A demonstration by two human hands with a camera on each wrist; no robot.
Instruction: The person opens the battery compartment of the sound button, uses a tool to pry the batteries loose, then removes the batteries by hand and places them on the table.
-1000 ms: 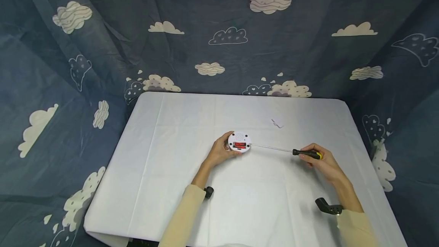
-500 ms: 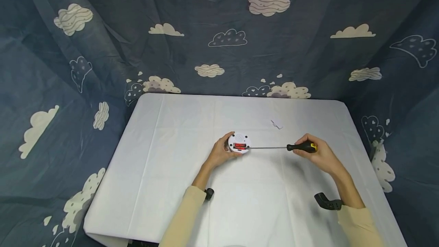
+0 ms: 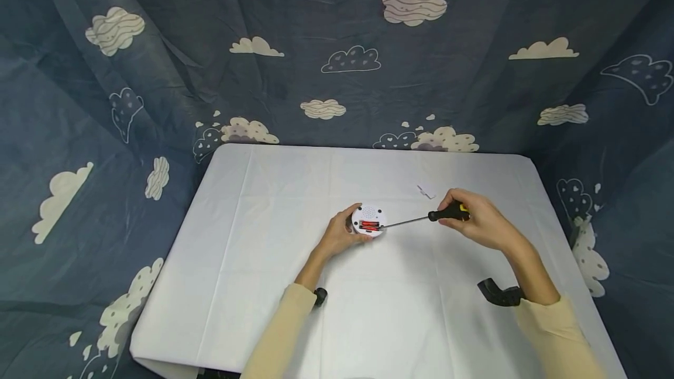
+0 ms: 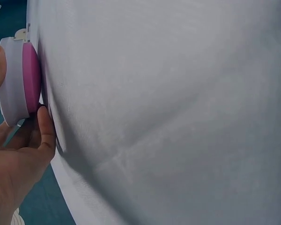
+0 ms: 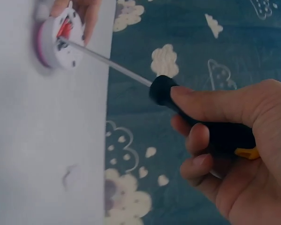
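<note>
A round white device [image 3: 370, 213] with a pink underside [image 4: 32, 77] is tilted on the table, its back with speaker holes facing up. My left hand [image 3: 337, 236] grips its rim between thumb and fingers. Red batteries [image 3: 370, 224] show in the uncovered battery compartment. In my right hand [image 3: 487, 224] is a screwdriver [image 3: 441, 214] with a black and yellow handle. Its long shaft slopes down to the left, and the tip is at the right end of the compartment, by the lower battery. In the right wrist view the tip [image 5: 62, 39] meets metal contacts beside the red batteries.
A small white plastic piece [image 3: 425, 190], perhaps the battery cover, lies on the white-covered table [image 3: 274, 221] behind and to the right of the device. A dark blue curtain [image 3: 295, 4] with cloud prints hangs behind and at both sides.
My right hand has moved left and up, raising the screwdriver handle so the shaft is steeper. The tip has shifted from the device's right edge into the battery compartment. My left hand stays put.
</note>
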